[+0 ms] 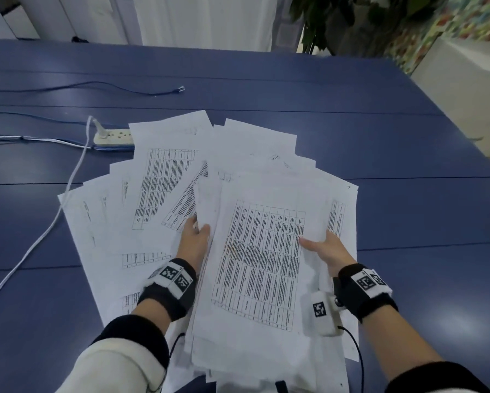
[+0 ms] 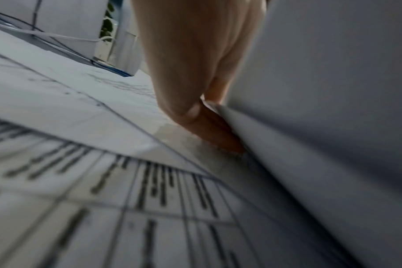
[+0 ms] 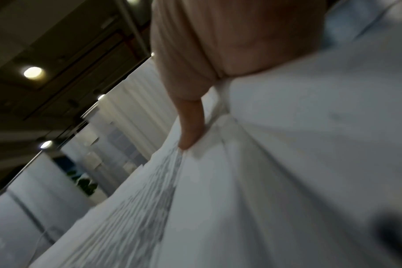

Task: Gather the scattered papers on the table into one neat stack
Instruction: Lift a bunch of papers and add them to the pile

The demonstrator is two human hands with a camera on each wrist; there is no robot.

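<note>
**Between both hands, a bundle of papers held above the spread sheets**

Between the two hands, a bundle of printed papers (image 1: 255,259) was held by its side edges, with a page of dense table text on top. The left hand (image 1: 194,242) gripped the left edge: its thumb lay on the upper face near the far corner, and the other fingers were hidden under the sheets. From the left wrist view, the fingers (image 2: 209,125) were curled against the folded edge of the bundle, and the fingertips touched the sheets lying below. The right hand (image 1: 327,249) held the right edge, with the thumb stretched flat over the printed page and pointing to the left; the rest of its fingers were behind the paper. In the right wrist view, one finger (image 3: 192,127) pressed on the top sheet while the paper edge ran under the palm.

Beyond the fingertips and to the left of the left hand, more scattered sheets (image 1: 164,177) lay fanned on the blue table (image 1: 379,143), overlapping each other. Further left of them were a white power strip (image 1: 113,137) and a white cable (image 1: 48,222).
</note>
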